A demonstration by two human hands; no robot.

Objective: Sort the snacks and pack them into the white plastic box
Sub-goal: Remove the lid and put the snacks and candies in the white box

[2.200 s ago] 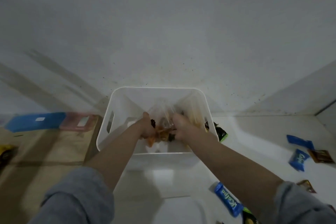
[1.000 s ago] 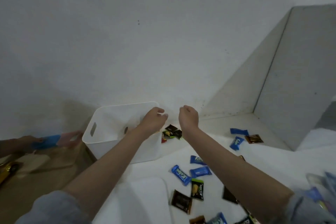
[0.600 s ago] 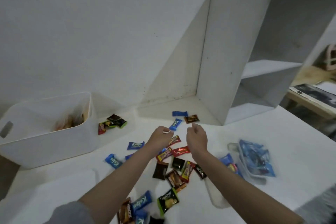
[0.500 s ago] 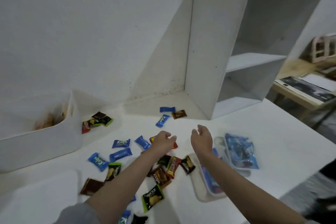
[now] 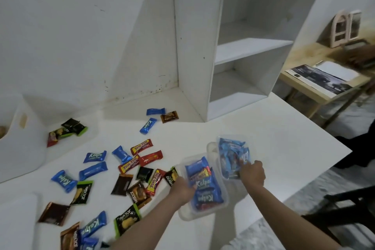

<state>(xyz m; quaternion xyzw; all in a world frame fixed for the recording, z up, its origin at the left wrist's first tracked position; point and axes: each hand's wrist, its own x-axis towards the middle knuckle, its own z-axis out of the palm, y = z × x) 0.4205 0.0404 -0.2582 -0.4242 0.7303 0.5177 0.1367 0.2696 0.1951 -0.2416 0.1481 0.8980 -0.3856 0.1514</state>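
The white plastic box runs off the left edge; my left hand hides part of the clear tray.

White table bears scattered snack packets, two clear containers.
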